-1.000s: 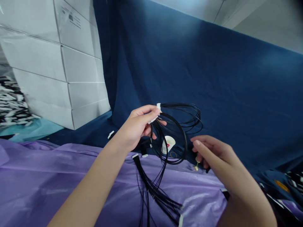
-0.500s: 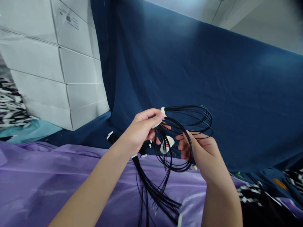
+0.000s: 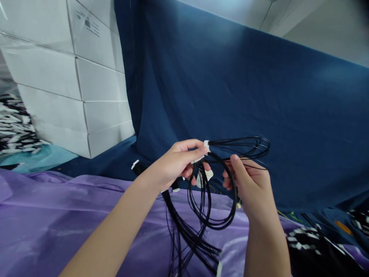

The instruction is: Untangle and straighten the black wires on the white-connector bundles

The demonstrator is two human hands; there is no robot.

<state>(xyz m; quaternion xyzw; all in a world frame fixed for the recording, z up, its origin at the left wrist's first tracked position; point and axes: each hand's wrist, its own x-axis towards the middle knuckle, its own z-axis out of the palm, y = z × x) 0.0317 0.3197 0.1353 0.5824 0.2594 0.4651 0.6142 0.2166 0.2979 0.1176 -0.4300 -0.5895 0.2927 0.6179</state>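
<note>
My left hand (image 3: 180, 163) is closed on white plug connectors (image 3: 206, 147) at the ends of a black wire harness. From them, thin black wires (image 3: 248, 142) loop out to the right, and a thicker loop of black wires (image 3: 220, 225) hangs below. My right hand (image 3: 253, 181) has its thumb and curled fingers closed round some of these wires; its fingertips are partly hidden. Beneath my hands, another black wire harness (image 3: 184, 229) lies on the purple cloth (image 3: 115, 223), with a white connector (image 3: 219, 269) at its near end.
A white cup (image 3: 208, 176) stands behind the wires. White boxes (image 3: 54, 73) are stacked at the left, near a black-and-white heap (image 3: 14, 123). A blue cloth (image 3: 230, 88) hangs behind. More black harnesses with white ends (image 3: 305, 238) lie at the right.
The connectors and both hands have shifted slightly right and down. The upper wire loop is flatter and reaches further right, and the lower loop hangs lower.
</note>
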